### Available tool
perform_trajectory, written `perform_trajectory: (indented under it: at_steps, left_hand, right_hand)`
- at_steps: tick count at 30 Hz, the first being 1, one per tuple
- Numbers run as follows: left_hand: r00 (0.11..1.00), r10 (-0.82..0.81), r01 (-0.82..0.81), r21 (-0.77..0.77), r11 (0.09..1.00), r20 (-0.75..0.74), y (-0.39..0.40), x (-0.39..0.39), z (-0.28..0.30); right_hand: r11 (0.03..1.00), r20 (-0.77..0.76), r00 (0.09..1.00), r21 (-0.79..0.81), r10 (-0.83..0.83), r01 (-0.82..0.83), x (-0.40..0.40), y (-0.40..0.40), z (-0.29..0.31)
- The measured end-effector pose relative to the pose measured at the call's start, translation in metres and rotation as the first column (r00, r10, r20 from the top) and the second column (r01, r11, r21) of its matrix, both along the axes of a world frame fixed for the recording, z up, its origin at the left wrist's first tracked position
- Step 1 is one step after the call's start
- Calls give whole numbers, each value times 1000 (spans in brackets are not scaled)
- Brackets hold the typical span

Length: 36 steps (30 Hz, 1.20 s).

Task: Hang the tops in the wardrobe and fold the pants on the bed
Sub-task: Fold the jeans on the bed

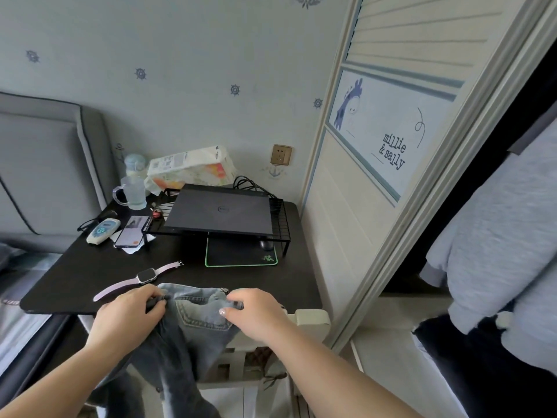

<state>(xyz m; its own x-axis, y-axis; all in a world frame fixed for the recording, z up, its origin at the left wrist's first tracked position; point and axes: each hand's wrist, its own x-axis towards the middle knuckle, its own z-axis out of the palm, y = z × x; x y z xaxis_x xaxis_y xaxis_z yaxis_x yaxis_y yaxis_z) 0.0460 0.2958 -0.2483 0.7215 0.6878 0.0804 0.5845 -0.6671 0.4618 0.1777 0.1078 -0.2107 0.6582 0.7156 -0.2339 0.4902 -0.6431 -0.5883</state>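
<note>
Your two forearms fill the bottom of the view, and between them you hold a pair of blue jeans [196, 315] by the waistband. Your left hand [126, 315] has its grip curled round the left end of the waistband; your right hand [256, 312] pinches the right end, thumb on the denim beside a back pocket. Both grips are clamped on the jeans.

The waistband runs left to right between your hands, just over the near edge of the dark counter [90, 276]. The legs hang straight down from it toward the floor, in front of a pale chair [310, 318], so the long axis of the jeans is vertical and points away from your grips, downward. Neither hand is nearer; you hold the band evenly.

The bed [18, 312] lies to your left, past the counter's corner. Folding there likely means swinging the whole length leftward, and the hanging legs may drag on the counter edge or brush the watch [144, 276] lying just beyond your left hand.

On your right, a grey top [497, 236] hangs inside the open wardrobe [422, 176].
</note>
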Motion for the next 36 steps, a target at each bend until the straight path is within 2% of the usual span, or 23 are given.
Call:
perform_trajectory:
  at_steps: [3,7,11,13,16,18,21,23,27,32,36]
  left_hand:
    - [995,29,-21,-77,997,95,-5,0,7]
    - [980,61,-30,-161,986,191,-11,0,19]
    - [946,96,-33,-203,979,311,-19,-2,41]
    - [924,108,-32,-208,978,367,-23,-4,54]
    - [888,147,-57,-213,975,436,-27,-21,70]
    - [867,175,-75,-226,971,466,-25,-38,78]
    - [811,229,-106,-250,962,539,-22,-71,91]
    - [763,287,-113,-318,941,580,-20,-101,101]
    - [690,379,-52,-480,876,617,-19,-170,123]
    - [630,501,70,-687,724,593,-16,-270,127]
    - [537,663,251,-849,466,522,-13,-359,115]
  right_hand:
    - [989,-65,997,140,-33,42,0,2,9]
    - [897,-394,913,360,-104,257,-4,12,21]
    - [817,-695,705,318,-144,480,-3,21,28]
    - [807,-750,648,297,-133,511,-2,27,31]
    - [841,-721,692,367,-12,397,-17,39,37]
    - [819,-663,743,475,94,320,-32,52,43]
    - [730,-522,820,652,234,207,-62,72,57]
    - [652,-407,852,750,329,106,-87,85,68]
    - [539,-217,838,835,501,-106,-147,111,86]
    - [438,-124,751,867,648,-235,-247,142,92]
    - [422,-117,657,845,745,-329,-334,161,79]
